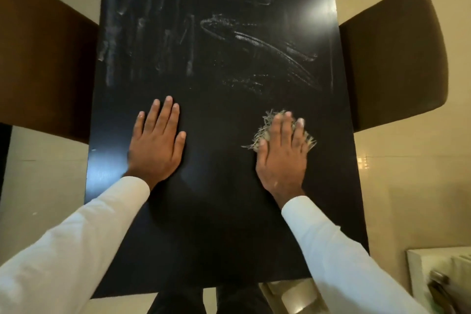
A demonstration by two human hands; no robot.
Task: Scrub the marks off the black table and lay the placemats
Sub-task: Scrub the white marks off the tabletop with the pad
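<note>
The right hand (281, 155) lies flat over a scrubber (265, 122), a rough bundle of pale fibres, and presses it down on the black table (224, 224) in the lower right of the frame. The fingers are almost straight on top of it. The thumb sits at its side, and I cannot say surely if it pinches the fibres. The left hand (155, 145) is spread flat on the table in the lower left, holding nothing, probably to steady the body.

The white marks (254, 41) lie above the scrubber, in the upper half of the frame. The nearest patch is just above the right hand. The long strokes run slanted from the upper middle down toward the right edge, and some paler streaks stand upright in the upper left. So the right hand is the nearer one, and I think the next push should go up the frame, along these strokes.

The way up to the marks is open. A chair (392, 58) stands close to the right edge and another chair (43, 58) to the left. No placemats are in view.
</note>
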